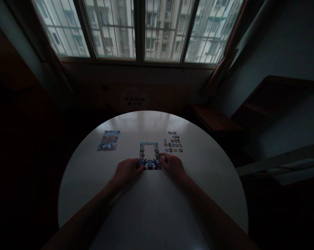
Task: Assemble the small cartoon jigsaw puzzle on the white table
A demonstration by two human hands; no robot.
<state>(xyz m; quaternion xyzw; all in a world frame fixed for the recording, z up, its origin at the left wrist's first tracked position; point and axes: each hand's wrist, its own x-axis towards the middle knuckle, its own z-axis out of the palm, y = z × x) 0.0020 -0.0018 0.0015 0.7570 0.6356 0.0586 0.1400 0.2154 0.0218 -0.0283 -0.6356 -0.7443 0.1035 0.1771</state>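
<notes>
A partly assembled jigsaw puzzle (150, 164) lies flat on the white table. Its border is joined into a frame around a pale middle, and a dark blue cartoon figure fills the bottom. My left hand (128, 169), fingers curled, grips the puzzle's lower left edge with the thumb at the corner. At the right edge my right hand (172, 166) is closed, thumb and index finger against the border; whether a single piece is between them is too small to tell. Loose puzzle pieces (175, 140) lie in rough rows just beyond my right hand.
A colourful picture sheet or packet (109, 140) lies on the left of the round white table (151, 208). Beyond the table are a barred window (162, 31) and curtains. A brown wooden piece of furniture (214, 118) stands at the right. The room is dim.
</notes>
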